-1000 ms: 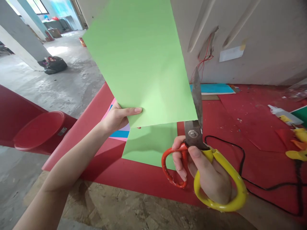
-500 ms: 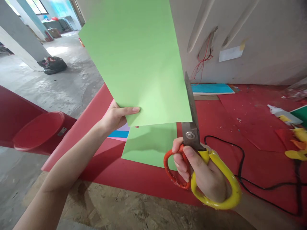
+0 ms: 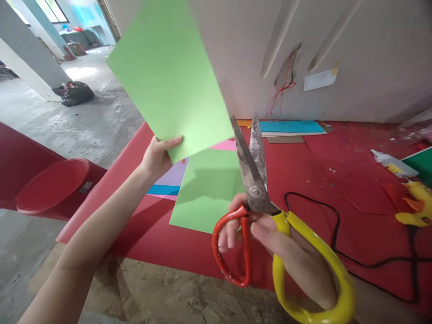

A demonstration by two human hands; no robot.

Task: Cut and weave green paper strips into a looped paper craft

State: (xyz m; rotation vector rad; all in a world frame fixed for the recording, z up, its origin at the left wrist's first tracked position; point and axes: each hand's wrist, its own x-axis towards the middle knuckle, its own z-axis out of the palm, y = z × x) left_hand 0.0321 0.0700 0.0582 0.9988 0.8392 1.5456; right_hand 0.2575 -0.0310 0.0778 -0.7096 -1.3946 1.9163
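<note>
My left hand (image 3: pixel 160 155) pinches the lower left corner of a green sheet of paper (image 3: pixel 172 85), thumb on top, and holds it raised and tilted. In my right hand (image 3: pixel 290 252) is a pair of scissors (image 3: pixel 255 191) with one red and one yellow handle. Its blades are parted and point up, just right of the sheet's lower right corner. Beneath lies a second green sheet (image 3: pixel 209 193) on the red table (image 3: pixel 162 243). Purple paper (image 3: pixel 173 173), a blue strip (image 3: pixel 164 190) and pink paper show under and beside it.
A yellow glue gun (image 3: pixel 416 207) with a black cord (image 3: pixel 337 225) lies at the right, near a white glue bottle (image 3: pixel 393 163). Blue paper (image 3: pixel 292 127) rests against the wall. A red bin (image 3: pixel 54 184) stands left of the table.
The raised green sheet has moved left and tilted, coming away from the scissors. The scissors have shifted slightly left and down, and their blades have opened.
</note>
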